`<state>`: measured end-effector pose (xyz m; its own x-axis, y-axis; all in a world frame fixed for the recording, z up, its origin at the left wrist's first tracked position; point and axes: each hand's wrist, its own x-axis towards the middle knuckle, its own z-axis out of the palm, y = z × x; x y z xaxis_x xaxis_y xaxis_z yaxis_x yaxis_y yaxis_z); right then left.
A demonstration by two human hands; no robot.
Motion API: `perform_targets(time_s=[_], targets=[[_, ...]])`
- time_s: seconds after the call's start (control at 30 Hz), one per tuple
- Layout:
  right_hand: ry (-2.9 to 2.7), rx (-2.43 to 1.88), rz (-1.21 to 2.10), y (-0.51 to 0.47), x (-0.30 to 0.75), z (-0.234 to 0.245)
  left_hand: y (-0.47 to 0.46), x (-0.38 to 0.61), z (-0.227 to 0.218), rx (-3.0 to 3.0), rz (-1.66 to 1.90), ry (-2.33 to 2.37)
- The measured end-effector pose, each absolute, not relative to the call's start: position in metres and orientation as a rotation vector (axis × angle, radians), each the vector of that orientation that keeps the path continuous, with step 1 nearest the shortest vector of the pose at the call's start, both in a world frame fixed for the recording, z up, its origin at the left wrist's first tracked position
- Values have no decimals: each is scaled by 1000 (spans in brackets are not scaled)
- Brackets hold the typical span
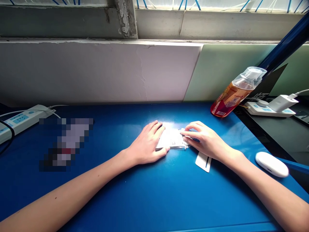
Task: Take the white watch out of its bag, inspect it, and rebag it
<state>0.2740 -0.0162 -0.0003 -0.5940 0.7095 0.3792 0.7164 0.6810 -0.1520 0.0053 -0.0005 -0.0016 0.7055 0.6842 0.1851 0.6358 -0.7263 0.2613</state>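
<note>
White flat packet in clear wrap lies on blue bench, taken as dial centre. Left hand, at 9 o'clock, is spread wide against the packet's end, thumb along the near edge. Right hand, at 3 o'clock, is narrow at the opposite end; whether it pinches the wrap cannot be told. White card at 4 o'clock, partly beneath the right hand; bottle at 2 o'clock, tilted.

The tabletop is gleaming blue; the packet is showing bright white, and the card is bearing a dark stripe on white. The bottle is wearing an orange-and-magenta label, the rounded case is showing white, and both power strips are pairing white with pale blue.
</note>
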Motion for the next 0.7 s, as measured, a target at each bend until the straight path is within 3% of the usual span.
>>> perform_targets(time_s=[0.7], targets=[[-2458, -1095, 156, -16, 276, -9, 0, 4, -4, 2774, 438, 1066]])
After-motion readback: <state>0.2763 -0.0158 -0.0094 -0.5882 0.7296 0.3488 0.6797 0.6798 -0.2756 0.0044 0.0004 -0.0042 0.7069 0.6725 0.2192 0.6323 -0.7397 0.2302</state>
